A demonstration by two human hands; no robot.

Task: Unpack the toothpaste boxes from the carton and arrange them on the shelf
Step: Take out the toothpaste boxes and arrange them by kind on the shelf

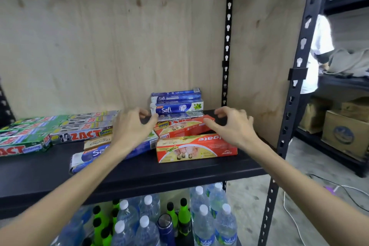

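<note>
On the black shelf (179,173) stands a small stack of blue Safi toothpaste boxes (176,104) at the back, resting on a red box (179,128). In front lies a red Colgate box (196,149), upside down to me. A long blue Safi box (89,155) lies slanted under my left forearm, with a beige box (97,142) behind it. Green and silver Zact boxes (60,130) lie in rows at the left. My left hand (132,126) and my right hand (232,126) hover on either side of the stack, fingers curled and apart, holding nothing. No carton is in view.
A plywood panel (119,36) backs the shelf. Black slotted uprights (227,36) stand on the right. Below the shelf stand several water bottles (203,217) and green bottles (183,213). A person in white (319,46) stands behind a neighbouring rack holding brown cartons (345,134).
</note>
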